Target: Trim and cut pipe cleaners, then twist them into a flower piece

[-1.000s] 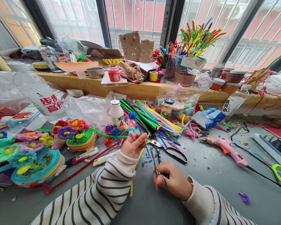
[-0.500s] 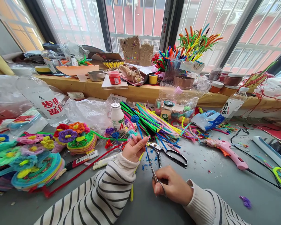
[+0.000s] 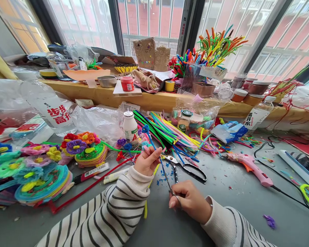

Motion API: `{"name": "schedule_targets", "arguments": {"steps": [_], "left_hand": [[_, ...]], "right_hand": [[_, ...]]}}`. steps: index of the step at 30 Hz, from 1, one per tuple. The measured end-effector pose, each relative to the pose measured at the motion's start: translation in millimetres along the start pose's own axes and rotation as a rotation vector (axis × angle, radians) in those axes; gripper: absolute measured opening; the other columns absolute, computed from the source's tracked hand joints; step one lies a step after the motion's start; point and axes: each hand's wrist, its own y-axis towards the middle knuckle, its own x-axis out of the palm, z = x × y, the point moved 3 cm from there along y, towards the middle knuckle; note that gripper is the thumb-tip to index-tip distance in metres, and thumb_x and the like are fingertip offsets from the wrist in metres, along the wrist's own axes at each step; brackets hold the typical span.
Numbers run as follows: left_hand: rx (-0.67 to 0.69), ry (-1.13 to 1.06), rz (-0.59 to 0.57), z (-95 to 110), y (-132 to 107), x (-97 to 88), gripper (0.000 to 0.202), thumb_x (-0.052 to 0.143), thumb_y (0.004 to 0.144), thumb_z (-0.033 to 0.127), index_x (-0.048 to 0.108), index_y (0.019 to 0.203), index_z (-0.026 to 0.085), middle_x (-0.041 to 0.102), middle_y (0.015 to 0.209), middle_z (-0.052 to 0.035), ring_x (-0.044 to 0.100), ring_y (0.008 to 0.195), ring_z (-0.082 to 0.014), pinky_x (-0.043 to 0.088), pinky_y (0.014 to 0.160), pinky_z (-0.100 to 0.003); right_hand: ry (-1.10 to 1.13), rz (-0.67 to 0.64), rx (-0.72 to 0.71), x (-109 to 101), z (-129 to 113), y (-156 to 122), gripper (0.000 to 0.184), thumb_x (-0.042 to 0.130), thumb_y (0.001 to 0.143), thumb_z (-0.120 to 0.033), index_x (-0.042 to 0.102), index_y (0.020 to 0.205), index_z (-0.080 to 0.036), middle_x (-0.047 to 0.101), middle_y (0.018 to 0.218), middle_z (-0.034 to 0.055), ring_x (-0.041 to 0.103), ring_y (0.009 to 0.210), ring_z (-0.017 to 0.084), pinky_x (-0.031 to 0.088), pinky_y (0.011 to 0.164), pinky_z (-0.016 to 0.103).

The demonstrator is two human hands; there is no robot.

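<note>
My left hand (image 3: 147, 162) is closed, pinching the stem of a blue pipe cleaner (image 3: 153, 143) between thumb and fingers. The upper end of the stem carries a small blue curled head (image 3: 145, 128). My right hand (image 3: 192, 202) is wrapped round the handles of a slim pair of scissors (image 3: 168, 181). Their thin blades point up and away, lying along the lower stem; whether they are parted is too fine to tell. Blue fuzz clippings (image 3: 162, 180) are scattered on the grey table behind the blades. Just beyond lies a larger pair of black-handled scissors (image 3: 195, 173).
Pipe cleaner flowers (image 3: 36, 168) crowd the left, near a water bottle (image 3: 51, 111). A small white bottle (image 3: 130, 127) and a heap of pipe cleaners (image 3: 167, 133) stand behind my hands. To the right lie a pink glue gun (image 3: 252, 166) and its cord. A cluttered ledge (image 3: 154, 99) runs behind.
The blue pipe cleaner has tilted a little, its curled head shifting slightly left. My right hand and its scissors have moved slightly; both hands keep their grips.
</note>
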Motion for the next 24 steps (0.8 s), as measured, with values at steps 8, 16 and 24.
{"name": "schedule_targets", "arguments": {"steps": [8,16,24], "left_hand": [[-0.014,0.018,-0.005,-2.7,-1.7,0.8,0.035,0.075,0.036,0.028,0.044,0.044,0.014,0.042,0.038,0.0088,0.042,0.037,-0.0024,0.035,0.035,-0.014],[0.019,0.091,-0.121,-3.7,-1.9,3.6,0.036,0.073,0.039,0.032,0.042,0.041,0.014,0.046,0.035,0.0067,0.042,0.036,-0.0033,0.033,0.038,-0.016],[0.008,0.072,-0.054,-2.3,-1.0,2.1,0.036,0.075,0.035,0.031,0.043,0.043,0.015,0.045,0.036,0.0080,0.042,0.035,-0.0027,0.032,0.035,-0.015]], "right_hand": [[0.020,-0.108,-0.030,-1.3,0.0,-2.3,0.067,0.023,0.064,-0.072,0.049,0.047,-0.012,0.039,0.043,-0.0020,0.033,0.042,0.007,0.026,0.041,0.020],[0.000,-0.178,-0.046,-0.4,-1.8,-2.5,0.070,0.020,0.060,-0.076,0.049,0.050,-0.013,0.034,0.042,-0.0032,0.033,0.042,0.008,0.026,0.042,0.020],[0.035,-0.050,-0.008,-1.1,-0.6,1.2,0.060,0.036,0.060,-0.070,0.036,0.037,-0.015,0.039,0.037,-0.0018,0.035,0.038,0.007,0.026,0.040,0.019]]}}
